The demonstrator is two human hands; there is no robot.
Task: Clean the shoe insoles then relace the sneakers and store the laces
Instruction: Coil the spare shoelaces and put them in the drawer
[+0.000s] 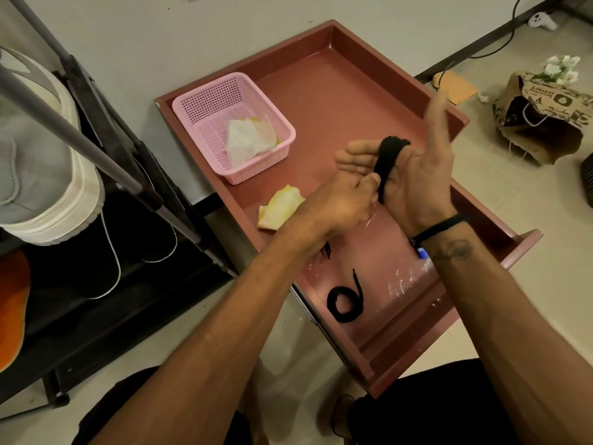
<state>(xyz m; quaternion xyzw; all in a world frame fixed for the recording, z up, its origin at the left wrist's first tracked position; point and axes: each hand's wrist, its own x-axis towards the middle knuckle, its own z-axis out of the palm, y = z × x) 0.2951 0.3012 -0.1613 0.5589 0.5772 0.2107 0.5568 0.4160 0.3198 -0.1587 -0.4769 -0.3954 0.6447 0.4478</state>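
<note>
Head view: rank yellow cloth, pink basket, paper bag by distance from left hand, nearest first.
From the left hand:
1. Yellow cloth, just left of it in the drawer.
2. Pink basket, farther left, at the drawer's back.
3. Paper bag, on the floor far right.

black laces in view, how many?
2. One black lace is wound around the right hand's fingers, its end pinched by the left hand. The other coiled lace lies in the drawer near its front. More may be hidden under the arms.

Your only print is on the brown paper bag (545,123): newsprint-style lettering, too distorted to read any word.
</note>
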